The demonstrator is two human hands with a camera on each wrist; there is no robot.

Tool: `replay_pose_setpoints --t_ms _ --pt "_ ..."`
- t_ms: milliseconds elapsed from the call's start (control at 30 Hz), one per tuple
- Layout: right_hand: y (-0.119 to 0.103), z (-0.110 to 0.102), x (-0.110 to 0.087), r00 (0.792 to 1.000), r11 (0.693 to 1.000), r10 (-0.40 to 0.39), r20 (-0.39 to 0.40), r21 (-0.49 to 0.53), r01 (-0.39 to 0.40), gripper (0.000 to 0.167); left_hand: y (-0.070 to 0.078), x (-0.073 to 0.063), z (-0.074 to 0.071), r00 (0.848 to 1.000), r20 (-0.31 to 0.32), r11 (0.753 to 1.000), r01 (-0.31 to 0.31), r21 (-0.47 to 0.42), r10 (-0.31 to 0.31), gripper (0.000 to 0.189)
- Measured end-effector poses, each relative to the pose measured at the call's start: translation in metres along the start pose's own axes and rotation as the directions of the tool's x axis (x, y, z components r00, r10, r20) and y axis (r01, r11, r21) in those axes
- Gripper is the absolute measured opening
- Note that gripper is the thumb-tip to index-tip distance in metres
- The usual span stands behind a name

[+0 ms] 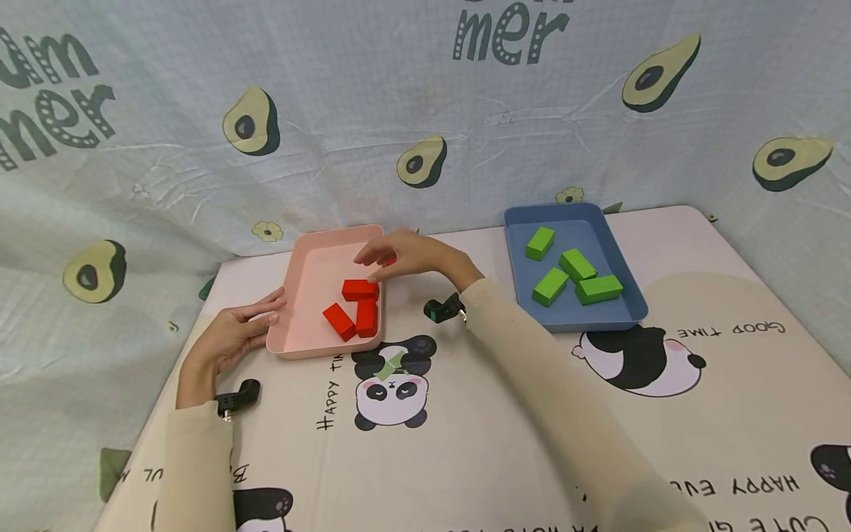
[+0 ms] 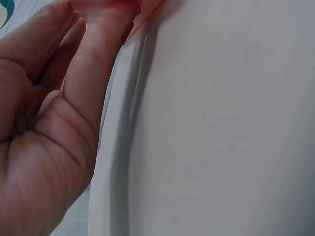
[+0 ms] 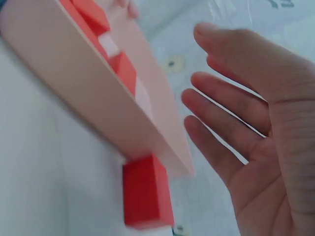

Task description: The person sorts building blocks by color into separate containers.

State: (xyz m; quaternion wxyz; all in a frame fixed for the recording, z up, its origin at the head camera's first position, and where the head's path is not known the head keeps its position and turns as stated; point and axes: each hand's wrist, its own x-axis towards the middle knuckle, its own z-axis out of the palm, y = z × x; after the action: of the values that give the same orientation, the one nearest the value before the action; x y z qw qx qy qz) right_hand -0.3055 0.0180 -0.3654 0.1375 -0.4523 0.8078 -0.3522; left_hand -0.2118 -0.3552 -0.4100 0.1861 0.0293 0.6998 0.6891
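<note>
My left hand [image 1: 229,336] is at the left side of the pink tray [image 1: 326,347], its fingertips and thumb touching the tray's wall. In the left wrist view the thumb [image 2: 91,64] reaches a corner of pink plastic. Over the tray's right rim is my right hand [image 1: 415,253], fingers apart and holding nothing. A red block [image 3: 145,194] sits just outside the tray wall in the right wrist view; from the head it is mostly hidden by that hand. Inside the tray lie three red blocks, one crosswise [image 1: 355,290], one lengthwise [image 1: 366,318] and one slanted [image 1: 340,322].
To the right stands a blue tray [image 1: 592,325] with several green blocks [image 1: 540,243] in it. Both trays rest on a panda-print tablecloth [image 1: 465,414]. An avocado-print curtain [image 1: 359,89] hangs behind the table and along its sides.
</note>
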Motion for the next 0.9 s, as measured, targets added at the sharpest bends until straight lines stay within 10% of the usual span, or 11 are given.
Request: replay_pose_setpoints --t_ms 900 --pt "0.061 -0.015 -0.02 0.968 0.968 0.249 -0.014 -0.018 -0.249 0.053 0.001 0.0 0.0 1.0 -0.013 0.999 0.013 0.036 -0.012 0.05"
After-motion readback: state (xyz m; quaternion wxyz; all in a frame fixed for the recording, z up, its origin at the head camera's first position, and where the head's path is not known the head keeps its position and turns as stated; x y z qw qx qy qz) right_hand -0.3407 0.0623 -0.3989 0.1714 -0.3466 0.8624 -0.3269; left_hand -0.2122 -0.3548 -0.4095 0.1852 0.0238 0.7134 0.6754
